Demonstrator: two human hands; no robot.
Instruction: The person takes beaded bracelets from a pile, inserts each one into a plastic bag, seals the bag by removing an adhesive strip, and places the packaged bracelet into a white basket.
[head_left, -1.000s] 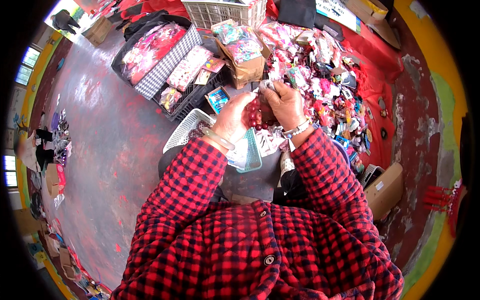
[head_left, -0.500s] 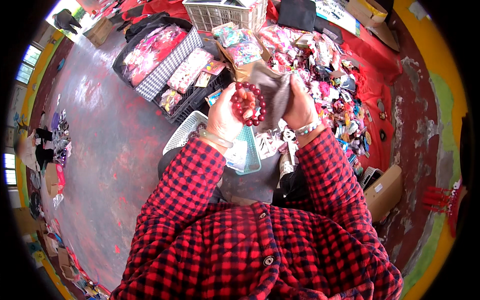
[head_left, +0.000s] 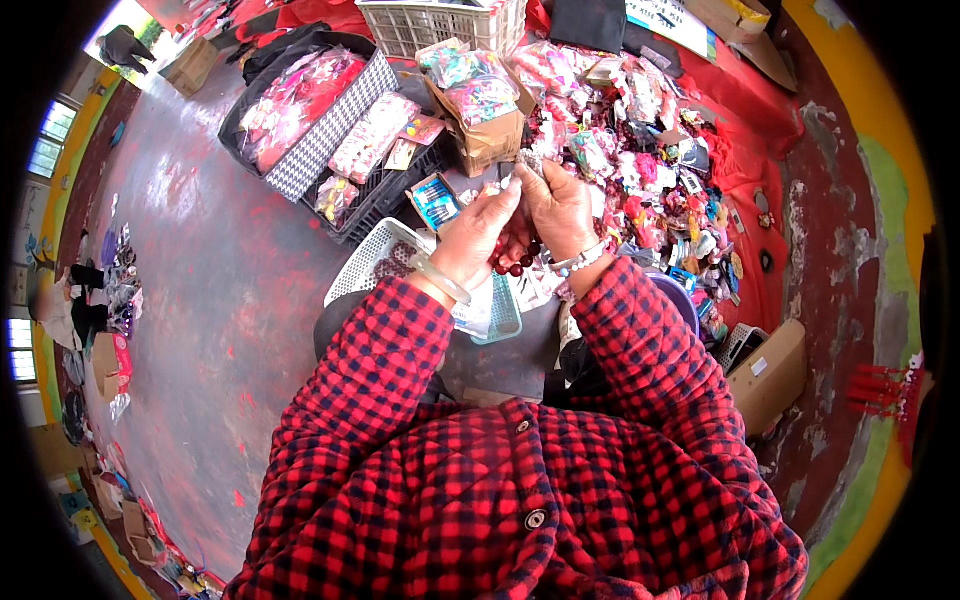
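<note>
Room leftward over grey floor (head_left: 215, 330); cardboard box (head_left: 492, 145) beyond left hand (head_left: 475, 236).

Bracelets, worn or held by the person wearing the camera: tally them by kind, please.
Smooth pale bangle, worn: 1
Pale beaded bracelet, worn: 1
Dark red round-bead bracelet, held, partly hidden: 1
Total: 3
</note>
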